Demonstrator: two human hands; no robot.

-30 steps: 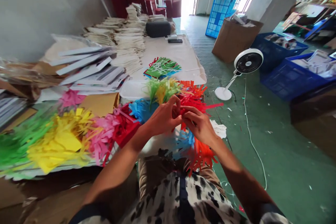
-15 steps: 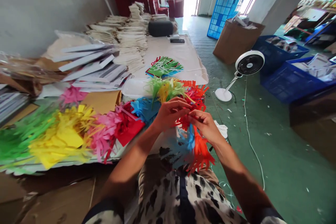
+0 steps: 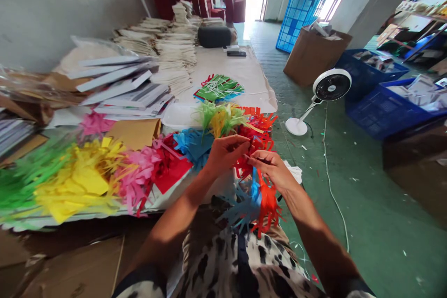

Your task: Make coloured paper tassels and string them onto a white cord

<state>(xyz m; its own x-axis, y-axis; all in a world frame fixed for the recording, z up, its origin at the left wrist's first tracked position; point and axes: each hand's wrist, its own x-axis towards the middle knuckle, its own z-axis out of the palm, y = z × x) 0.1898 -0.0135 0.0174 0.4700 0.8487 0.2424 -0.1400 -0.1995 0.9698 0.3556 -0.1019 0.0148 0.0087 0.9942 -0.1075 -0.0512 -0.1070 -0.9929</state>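
Both hands meet over the table's near right edge. My left hand (image 3: 228, 151) is closed, its fingertips pinched on red fringed paper (image 3: 243, 165). Close beside it, my right hand (image 3: 270, 163) pinches something thin and small at the fingertips, too small to make out. Below the hands hang a blue tassel (image 3: 244, 202) and an orange-red tassel (image 3: 268, 202), over my lap. Just beyond are light green and yellow fringes (image 3: 221, 118) and more red fringes (image 3: 263, 123). Blue fringed paper (image 3: 195, 146) lies left of my left hand.
Pink (image 3: 134, 174), yellow (image 3: 77, 181) and green fringes (image 3: 31, 177) line the table's near edge. Stacked cloth (image 3: 176, 56), flat white packs (image 3: 122, 84) and a fringed green bundle with strings (image 3: 218, 87) lie behind. A white fan (image 3: 331, 84) and blue crates (image 3: 394, 107) stand right.
My hands have shifted slightly, with the left fingertips drawn in a little. The hanging orange-red and blue tassels have swung slightly. The view has moved a little.
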